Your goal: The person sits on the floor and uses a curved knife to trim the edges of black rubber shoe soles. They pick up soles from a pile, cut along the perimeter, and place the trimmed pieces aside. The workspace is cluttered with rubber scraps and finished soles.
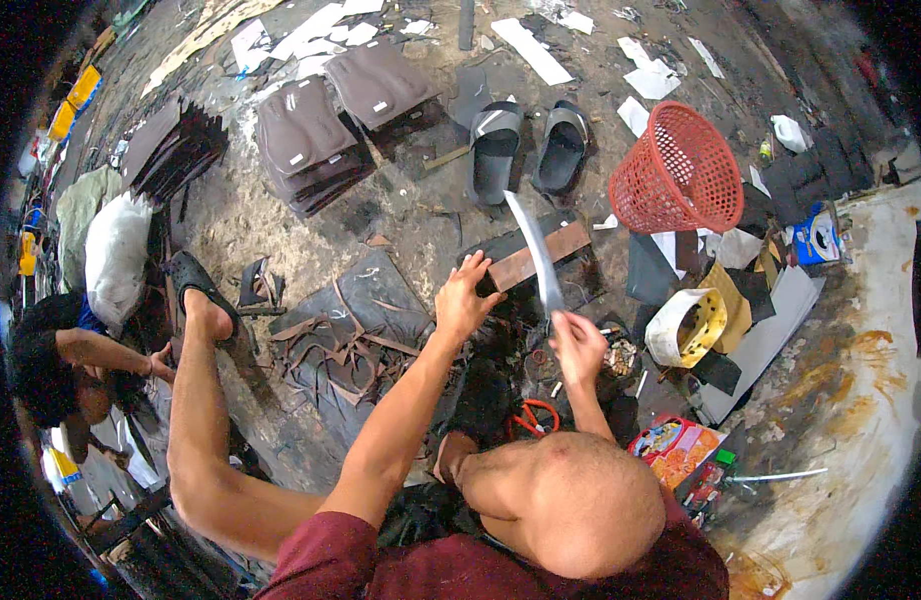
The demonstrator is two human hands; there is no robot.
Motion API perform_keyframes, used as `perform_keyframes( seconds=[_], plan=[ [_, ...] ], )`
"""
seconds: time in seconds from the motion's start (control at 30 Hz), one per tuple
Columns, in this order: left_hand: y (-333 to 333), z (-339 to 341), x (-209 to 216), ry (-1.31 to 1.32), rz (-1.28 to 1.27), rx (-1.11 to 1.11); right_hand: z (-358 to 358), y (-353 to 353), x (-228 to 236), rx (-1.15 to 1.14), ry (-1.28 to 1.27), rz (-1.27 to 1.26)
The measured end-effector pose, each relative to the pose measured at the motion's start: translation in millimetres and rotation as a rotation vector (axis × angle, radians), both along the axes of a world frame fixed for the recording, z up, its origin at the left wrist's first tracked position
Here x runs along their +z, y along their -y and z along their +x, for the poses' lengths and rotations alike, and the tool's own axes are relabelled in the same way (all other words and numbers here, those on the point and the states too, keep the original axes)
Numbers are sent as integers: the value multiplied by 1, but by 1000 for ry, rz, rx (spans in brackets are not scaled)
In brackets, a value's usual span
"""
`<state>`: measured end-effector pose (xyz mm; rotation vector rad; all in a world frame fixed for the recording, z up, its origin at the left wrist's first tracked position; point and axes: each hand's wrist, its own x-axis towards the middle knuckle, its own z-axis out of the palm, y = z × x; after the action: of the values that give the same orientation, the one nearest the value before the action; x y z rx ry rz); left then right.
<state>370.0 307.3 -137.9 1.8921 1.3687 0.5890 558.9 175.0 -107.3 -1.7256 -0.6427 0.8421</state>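
Note:
My right hand [580, 346] is closed round the handle of a knife with a long, slightly curved blade [534, 245]. The blade points away from me and crosses over a brown, flat rectangular block [541, 256], which looks like a sharpening stone. That block rests on a dark base on the floor. At the block's left end is my left hand [465, 298], its fingers spread and nothing held in them. Whether the blade touches the block I cannot tell. Red-handled scissors [534, 417] lie near my right knee.
Brown leather-like strips [356, 345] lie on a dark sheet at left. Beyond are stacked moulded brown pieces [303, 130], slide sandals [496, 155] and a red plastic basket [678, 170]. A yellow-stained white container [681, 328] stands at right. Another person's hand [161, 363] shows at far left.

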Motion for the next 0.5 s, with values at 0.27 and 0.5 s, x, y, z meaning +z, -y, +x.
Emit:
perform_keyframes(
  seconds=[0.27,0.5],
  plan=[
    [0,2,3,20,-15,29,26,61,6,-169,109,-320],
    [4,6,1,-17,-48,69,20,-15,6,57,383,41]
  ],
)
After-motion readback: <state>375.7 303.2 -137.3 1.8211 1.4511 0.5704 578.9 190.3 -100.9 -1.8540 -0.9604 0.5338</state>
